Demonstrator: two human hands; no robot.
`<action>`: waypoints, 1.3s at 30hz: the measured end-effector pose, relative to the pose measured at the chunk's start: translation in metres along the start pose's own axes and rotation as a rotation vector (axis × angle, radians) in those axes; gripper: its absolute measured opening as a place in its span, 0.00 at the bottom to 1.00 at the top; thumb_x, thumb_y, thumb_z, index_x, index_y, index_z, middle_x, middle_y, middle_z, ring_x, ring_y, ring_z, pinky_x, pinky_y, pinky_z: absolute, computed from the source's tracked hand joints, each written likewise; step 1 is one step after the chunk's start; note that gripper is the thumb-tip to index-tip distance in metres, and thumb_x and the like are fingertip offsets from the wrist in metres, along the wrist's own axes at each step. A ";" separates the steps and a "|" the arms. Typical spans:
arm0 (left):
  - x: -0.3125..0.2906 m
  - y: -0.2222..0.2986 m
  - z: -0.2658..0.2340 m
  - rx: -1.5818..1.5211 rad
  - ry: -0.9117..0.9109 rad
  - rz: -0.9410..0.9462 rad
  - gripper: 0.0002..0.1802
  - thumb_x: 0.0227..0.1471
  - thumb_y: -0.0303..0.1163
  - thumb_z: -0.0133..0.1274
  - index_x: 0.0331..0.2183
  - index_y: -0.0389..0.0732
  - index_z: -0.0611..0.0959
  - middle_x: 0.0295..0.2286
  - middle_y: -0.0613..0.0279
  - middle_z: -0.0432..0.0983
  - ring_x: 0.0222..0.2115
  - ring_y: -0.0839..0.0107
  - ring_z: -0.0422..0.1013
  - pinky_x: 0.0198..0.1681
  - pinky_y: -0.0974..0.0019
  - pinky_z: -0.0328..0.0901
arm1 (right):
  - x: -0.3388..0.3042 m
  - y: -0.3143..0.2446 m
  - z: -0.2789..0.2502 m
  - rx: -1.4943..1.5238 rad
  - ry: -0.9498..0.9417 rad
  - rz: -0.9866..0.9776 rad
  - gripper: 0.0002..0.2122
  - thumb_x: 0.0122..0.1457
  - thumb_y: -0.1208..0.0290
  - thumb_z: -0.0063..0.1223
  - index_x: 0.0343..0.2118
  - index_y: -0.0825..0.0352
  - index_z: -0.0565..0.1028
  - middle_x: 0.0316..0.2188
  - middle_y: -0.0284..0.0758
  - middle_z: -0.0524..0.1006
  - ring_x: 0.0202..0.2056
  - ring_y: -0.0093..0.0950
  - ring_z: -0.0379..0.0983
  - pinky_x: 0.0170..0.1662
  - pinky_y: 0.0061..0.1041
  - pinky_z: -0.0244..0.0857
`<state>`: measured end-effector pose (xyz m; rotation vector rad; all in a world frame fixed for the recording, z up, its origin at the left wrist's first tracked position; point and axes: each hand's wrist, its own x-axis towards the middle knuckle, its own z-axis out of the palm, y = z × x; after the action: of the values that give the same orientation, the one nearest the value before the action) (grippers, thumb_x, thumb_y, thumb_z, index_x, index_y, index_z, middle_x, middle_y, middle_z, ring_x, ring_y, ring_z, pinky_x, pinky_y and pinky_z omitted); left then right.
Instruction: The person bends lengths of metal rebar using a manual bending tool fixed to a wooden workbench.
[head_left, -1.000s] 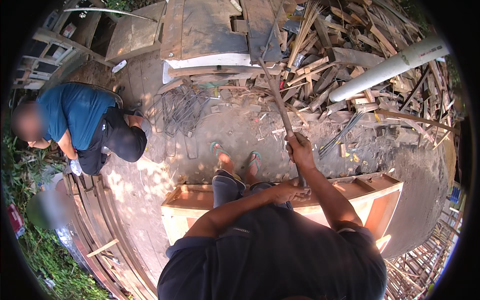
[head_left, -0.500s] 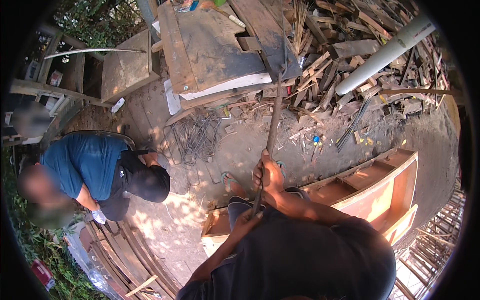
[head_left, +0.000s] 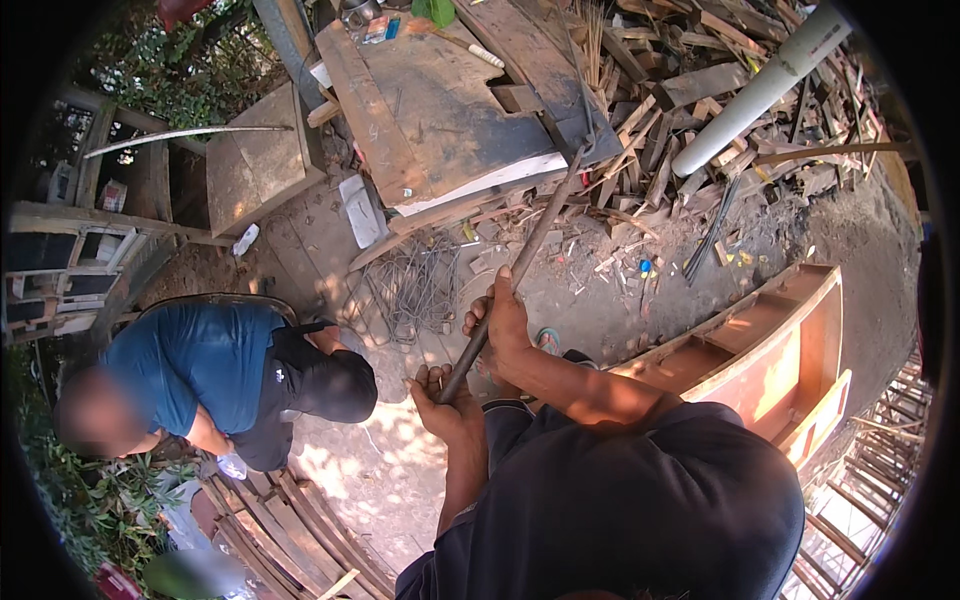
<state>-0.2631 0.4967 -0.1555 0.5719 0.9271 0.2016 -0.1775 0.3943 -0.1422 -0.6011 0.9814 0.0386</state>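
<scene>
A long dark wooden pole (head_left: 535,235) slants across in front of me, with a thin bent metal rod (head_left: 588,110) at its far end reaching over the workbench. Midway along the near half, my right hand (head_left: 506,325) is closed round the pole, thumb pointing up along it. Lower down, my left hand (head_left: 452,412) holds the near end of the pole against its palm, its fingers loosely curled. How the rod joins the pole is too small to tell.
A worn wooden workbench (head_left: 440,110) stands ahead, with scrap wood (head_left: 670,80) and a grey pipe (head_left: 765,90) at right. An open wooden cabinet frame (head_left: 760,360) lies right of me. At left sits a person in a blue shirt (head_left: 215,350); tangled wire (head_left: 410,290) lies between.
Both hands have moved left, and the pole has tilted from nearly upright in view to a slant. My left hand's grip has loosened. The view has shifted a little.
</scene>
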 end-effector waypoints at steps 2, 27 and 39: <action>-0.007 0.003 -0.004 -0.067 0.047 0.011 0.27 0.62 0.52 0.46 0.43 0.33 0.72 0.29 0.58 0.70 0.34 0.63 0.70 0.43 0.57 0.68 | -0.009 -0.003 -0.005 -0.023 -0.017 0.043 0.21 0.64 0.43 0.44 0.31 0.58 0.63 0.17 0.29 0.67 0.19 0.26 0.66 0.25 0.28 0.65; 0.265 0.117 0.194 -0.053 -0.235 0.195 0.20 0.61 0.45 0.46 0.36 0.37 0.78 0.18 0.65 0.64 0.13 0.79 0.55 0.15 0.71 0.55 | 0.218 -0.307 -0.045 -0.214 -0.114 -0.062 0.25 0.69 0.49 0.35 0.53 0.69 0.71 0.50 0.38 0.75 0.50 0.31 0.72 0.59 0.32 0.61; 0.313 0.023 0.472 0.387 -0.142 0.469 0.37 0.58 0.47 0.39 0.61 0.33 0.62 0.61 0.45 0.58 0.62 0.51 0.56 0.64 0.48 0.50 | 0.223 -0.305 -0.039 -0.061 0.088 -0.022 0.25 0.68 0.49 0.41 0.53 0.69 0.72 0.46 0.38 0.78 0.42 0.27 0.76 0.49 0.29 0.72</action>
<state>0.3025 0.4634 -0.1418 1.1486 0.6842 0.4010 0.0085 0.0676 -0.1939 -0.6737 1.0621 0.0229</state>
